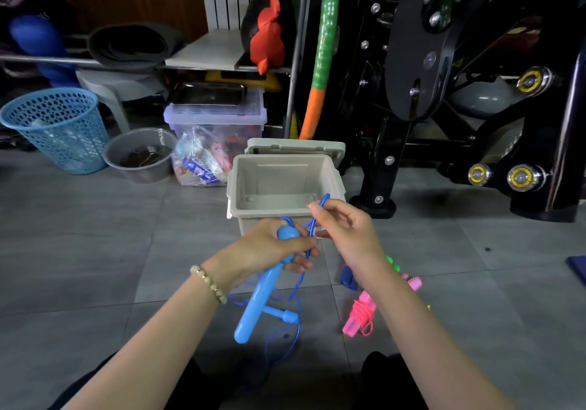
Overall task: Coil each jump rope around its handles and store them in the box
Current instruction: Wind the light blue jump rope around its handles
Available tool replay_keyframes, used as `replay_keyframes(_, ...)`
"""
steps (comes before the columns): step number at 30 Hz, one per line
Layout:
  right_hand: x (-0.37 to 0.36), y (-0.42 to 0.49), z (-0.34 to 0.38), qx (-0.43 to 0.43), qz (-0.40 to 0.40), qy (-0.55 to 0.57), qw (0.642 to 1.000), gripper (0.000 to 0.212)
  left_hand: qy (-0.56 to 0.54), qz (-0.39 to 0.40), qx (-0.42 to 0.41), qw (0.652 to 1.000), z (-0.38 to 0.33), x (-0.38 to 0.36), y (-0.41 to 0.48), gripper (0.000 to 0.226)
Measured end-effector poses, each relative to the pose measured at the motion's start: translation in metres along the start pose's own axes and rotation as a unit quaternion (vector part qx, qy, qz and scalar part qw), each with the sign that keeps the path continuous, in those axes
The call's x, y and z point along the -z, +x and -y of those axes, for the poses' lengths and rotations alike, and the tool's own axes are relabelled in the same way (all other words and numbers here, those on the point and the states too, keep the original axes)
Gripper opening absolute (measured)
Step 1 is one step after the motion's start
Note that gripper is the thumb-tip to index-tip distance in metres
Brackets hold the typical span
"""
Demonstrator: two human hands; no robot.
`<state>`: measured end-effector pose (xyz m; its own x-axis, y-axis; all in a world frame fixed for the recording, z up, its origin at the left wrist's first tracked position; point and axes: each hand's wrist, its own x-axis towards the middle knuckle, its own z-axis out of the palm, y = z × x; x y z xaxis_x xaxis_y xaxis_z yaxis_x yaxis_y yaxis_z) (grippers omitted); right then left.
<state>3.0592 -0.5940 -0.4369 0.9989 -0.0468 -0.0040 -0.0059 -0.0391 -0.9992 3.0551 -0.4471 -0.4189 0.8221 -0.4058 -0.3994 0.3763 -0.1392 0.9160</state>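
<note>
Left hand (269,248) grips blue handle (253,308), hiding its middle.

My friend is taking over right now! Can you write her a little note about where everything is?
Left hand: grips the blue handle.
Right hand: pinches the blue cord, which hangs loose.
Box: open, nothing in it.
Done: pink rope coiled, on the floor.
Left: coil the blue one, check the other handles by the right arm, box them all.
</note>
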Motion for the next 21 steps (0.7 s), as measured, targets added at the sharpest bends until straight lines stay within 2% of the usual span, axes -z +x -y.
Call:
replay_keyframes(4,-0.008,-0.005,-0.003,-0.09,0.105,0.018,0.99,0.027,-0.125,-0.087,-0.076,0.985,-0.008,0.006,0.003,0.017)
replay_keyframes(7,-0.008,-0.011,-0.002,-0.136,0.2,0.016,0.97,0.039,-0.217,-0.198,-0.149,0.944,-0.018,0.024,0.006,0.013)
replay_keyframes(11,0.0,-0.014,-0.008,-0.109,0.28,-0.088,0.95,0.015,-0.325,-0.272,-0.223,0.878,-0.026,0.057,0.003,0.013)
replay_keyframes(12,0.0,-0.014,-0.008,-0.101,0.27,-0.083,0.954,0.013,-0.33,-0.274,-0.219,0.877,-0.025,0.062,0.001,0.014)
replay_keyframes(13,-0.001,-0.014,-0.006,-0.091,0.24,-0.059,0.965,0.013,-0.309,-0.27,-0.2,0.89,-0.024,0.063,0.0,0.015)
replay_keyframes(15,-0.001,-0.012,0.001,-0.054,0.15,0.019,0.987,0.014,-0.212,-0.228,-0.128,0.942,-0.02,0.058,-0.003,0.013)
replay_keyframes(17,0.0,-0.008,0.01,-0.013,0.069,0.091,0.993,0.014,-0.093,-0.118,-0.043,0.988,-0.014,0.047,-0.006,0.022)
replay_keyframes(19,0.002,-0.005,0.013,0.012,0.019,0.119,0.993,0.011,0.007,0.019,0.012,1.0,-0.007,0.033,-0.007,0.026)
replay_keyframes(21,0.002,-0.004,0.015,0.015,0.006,0.099,0.995,0.009,0.075,0.1,0.022,0.992,-0.001,0.02,-0.006,0.025)
